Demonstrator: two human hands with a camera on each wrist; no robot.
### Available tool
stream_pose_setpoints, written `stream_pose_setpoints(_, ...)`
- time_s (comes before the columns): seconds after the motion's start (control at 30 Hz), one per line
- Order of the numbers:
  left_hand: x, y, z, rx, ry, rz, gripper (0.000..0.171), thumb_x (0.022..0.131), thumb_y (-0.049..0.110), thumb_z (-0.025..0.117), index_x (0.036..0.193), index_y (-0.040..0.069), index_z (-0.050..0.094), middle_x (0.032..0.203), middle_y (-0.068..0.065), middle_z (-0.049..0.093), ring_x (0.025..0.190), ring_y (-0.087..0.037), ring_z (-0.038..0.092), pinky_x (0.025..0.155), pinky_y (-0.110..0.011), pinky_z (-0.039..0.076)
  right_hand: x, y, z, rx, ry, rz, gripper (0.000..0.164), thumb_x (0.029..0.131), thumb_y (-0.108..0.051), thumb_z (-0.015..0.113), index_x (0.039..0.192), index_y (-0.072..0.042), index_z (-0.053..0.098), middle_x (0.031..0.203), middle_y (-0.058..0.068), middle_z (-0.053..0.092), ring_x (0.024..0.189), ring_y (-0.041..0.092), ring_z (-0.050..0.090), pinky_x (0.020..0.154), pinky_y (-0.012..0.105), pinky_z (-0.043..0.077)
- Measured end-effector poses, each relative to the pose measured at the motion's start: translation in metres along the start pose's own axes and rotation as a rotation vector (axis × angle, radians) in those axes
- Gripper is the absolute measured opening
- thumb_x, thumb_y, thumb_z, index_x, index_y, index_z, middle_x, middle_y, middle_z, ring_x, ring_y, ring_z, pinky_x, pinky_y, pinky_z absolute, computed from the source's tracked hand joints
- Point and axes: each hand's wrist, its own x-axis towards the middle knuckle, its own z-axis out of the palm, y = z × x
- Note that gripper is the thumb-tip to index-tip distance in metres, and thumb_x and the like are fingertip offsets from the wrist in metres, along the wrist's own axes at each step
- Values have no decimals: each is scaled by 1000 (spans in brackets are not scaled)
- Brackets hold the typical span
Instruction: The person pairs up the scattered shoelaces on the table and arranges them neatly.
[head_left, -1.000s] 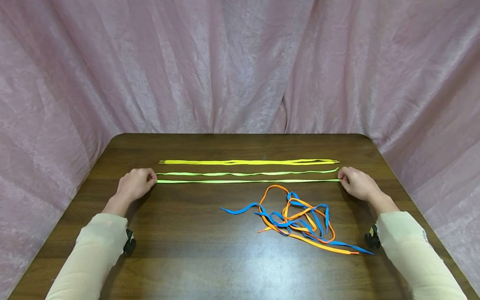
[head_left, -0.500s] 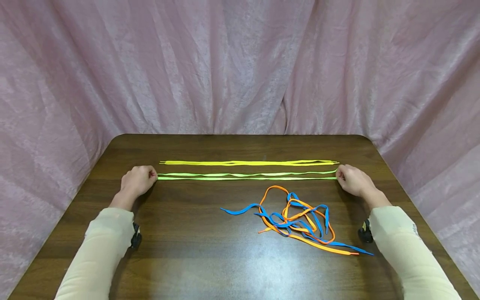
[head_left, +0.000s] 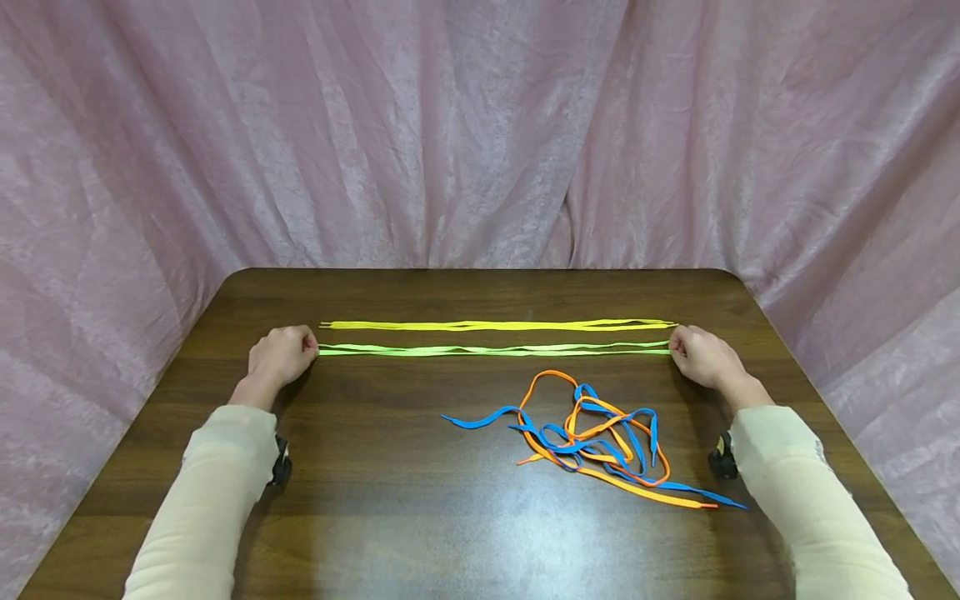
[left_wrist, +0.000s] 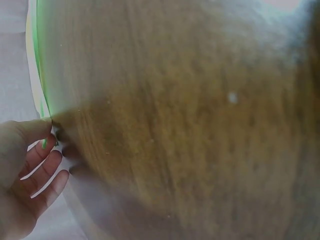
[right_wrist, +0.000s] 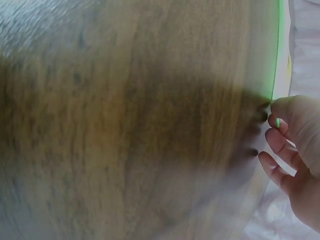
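Note:
My left hand pinches the left end of a light-green shoelace between thumb and index finger. At its other end, my right hand pinches the same lace, which runs nearly straight between them. Just behind lies a second green shoelace, slightly wavy and almost touching the held one; its ends are hidden near the fingers. A short green tip sticks out below the thumb in the left wrist view. The right wrist view has a similar green tip by the fingers.
Yellow shoelaces lie straight behind the green ones, parallel to them. Nearer the front right is a loose tangle of blue shoelace and orange shoelace. Everything rests on a brown wooden table before a pink curtain.
Both hands have moved away from me and slightly inward, bringing the held green lace up close to the second green one. The yellow laces and the tangle have stayed put.

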Motion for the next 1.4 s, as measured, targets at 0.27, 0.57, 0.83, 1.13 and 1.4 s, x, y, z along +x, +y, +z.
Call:
stream_pose_setpoints(0.27, 4, 2, -1, 5, -6, -18, 7, 81, 16, 52, 76, 13, 56, 77, -9, 58, 68, -29, 54, 50, -38, 37, 5, 0, 2, -1, -8, 36, 3, 81, -6, 54, 81, -8, 52, 76, 4, 49, 67, 20, 48, 57, 35, 38)
stream_pose_setpoints(0.57, 6, 5, -1, -5, -4, -22, 9, 81, 15, 51, 76, 12, 58, 76, -8, 57, 68, -27, 52, 50, -37, 37, 5, -5, 2, -11, 15, 70, 3, 80, -6, 55, 80, -8, 53, 76, 5, 48, 67, 22, 48, 54, 35, 38)
stream_pose_setpoints(0.83, 5, 4, -1, -2, 1, -17, 9, 81, 17, 53, 77, 12, 59, 78, -8, 57, 70, -28, 54, 51, -37, 38, 4, -8, 2, -22, 28, 48, 5, 79, -5, 58, 83, -7, 57, 82, 10, 53, 74, 27, 54, 60, 42, 44)
stream_pose_setpoints(1.13, 3, 0, 0, -8, 11, 16, 8, 82, 18, 58, 79, 12, 61, 82, -8, 57, 75, -30, 55, 58, -43, 41, 3, -14, 1, -19, 11, 35, 10, 82, -7, 60, 92, -5, 62, 88, 12, 55, 80, 30, 55, 67, 46, 45)
stream_pose_setpoints(1.4, -3, -1, -6, -22, 12, 48, 9, 83, 18, 61, 84, 10, 63, 85, -9, 59, 78, -31, 56, 64, -46, 42, -3, -19, -2, -48, -21, 23, 20, 84, -11, 61, 103, -4, 62, 100, 17, 56, 92, 38, 55, 75, 52, 44)
